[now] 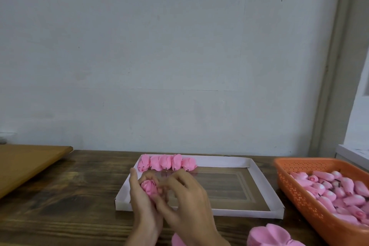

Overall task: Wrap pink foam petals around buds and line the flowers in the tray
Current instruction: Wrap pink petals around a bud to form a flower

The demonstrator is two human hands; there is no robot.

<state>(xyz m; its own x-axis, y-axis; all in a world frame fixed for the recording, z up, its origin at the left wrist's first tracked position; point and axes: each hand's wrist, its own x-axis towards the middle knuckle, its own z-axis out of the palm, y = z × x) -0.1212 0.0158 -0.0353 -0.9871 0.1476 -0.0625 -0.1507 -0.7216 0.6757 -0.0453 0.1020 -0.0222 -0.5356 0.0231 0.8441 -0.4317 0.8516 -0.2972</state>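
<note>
A pink foam flower (149, 187) is cupped in my left hand (142, 203), just above the tray's near left part. My right hand (186, 199) presses its fingers against the flower's right side, pinching the petals. The white cardboard tray (259, 177) lies on the dark wooden table. Several finished pink flowers (167, 162) stand in a row along its back left edge. The lower part of the held flower is hidden by my fingers.
An orange perforated basket (299, 195) full of pink buds (339, 191) stands at the right. Loose pink foam petals (267, 234) lie at the near edge, right of my arms. A light wooden board (26, 164) rests at the left, and a pale wall rises behind.
</note>
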